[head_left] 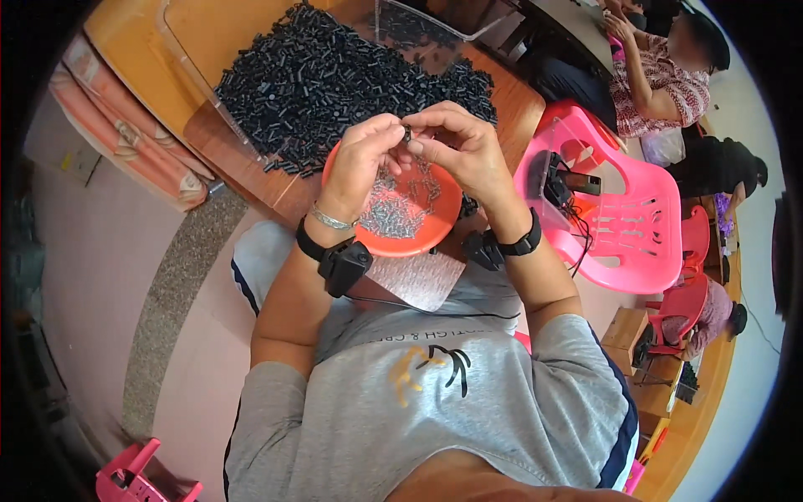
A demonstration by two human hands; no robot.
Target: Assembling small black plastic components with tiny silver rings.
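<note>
My left hand [361, 159] and my right hand [460, 144] meet above an orange-red bowl [401, 246]. Between their fingertips is a small black part [407, 132], pinched from both sides; its exact shape is too small to make out. The fingers of both hands are closed. Many small silver metal pieces [393, 217], like pins or screws, lie in the bowl beneath. Just beyond my hands spreads a large heap of short black cylindrical parts [309, 84], inside a clear plastic bin [201, 79].
The bin stands on a wooden table [268, 186]. A pink plastic chair [631, 226] to my right carries a black device with cables [556, 184]. Patterned orange cloth [125, 125] hangs at left. Other people [669, 92] sit farther right. A pink stool [142, 477] is at lower left.
</note>
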